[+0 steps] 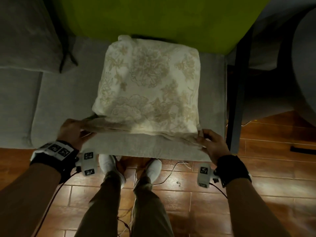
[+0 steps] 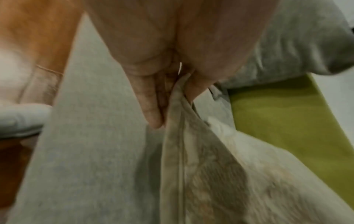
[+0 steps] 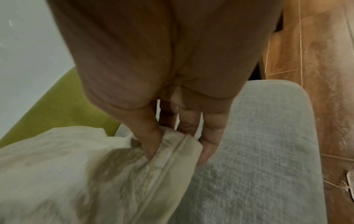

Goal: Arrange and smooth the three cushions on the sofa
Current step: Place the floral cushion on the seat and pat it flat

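A cream cushion [image 1: 148,84] with a beige flower pattern lies flat on the grey sofa seat [image 1: 68,93], its far edge against the green backrest [image 1: 153,19]. My left hand [image 1: 73,132] pinches the cushion's near left corner [image 2: 178,109], fingers and thumb closed on the seam. My right hand [image 1: 210,142] pinches the near right corner [image 3: 180,150] between thumb and fingers. The near edge is pulled taut between both hands. A grey cushion [image 1: 25,35] lies at the back left of the sofa. A third cushion is not in view.
A dark chair frame [image 1: 237,100] with a grey seat [image 1: 266,93] stands right of the sofa. Below is a brown tiled floor [image 1: 188,194] with thin cables [image 1: 171,171] beside my white shoes [image 1: 109,163]. Grey seat front [image 3: 258,151] borders the floor.
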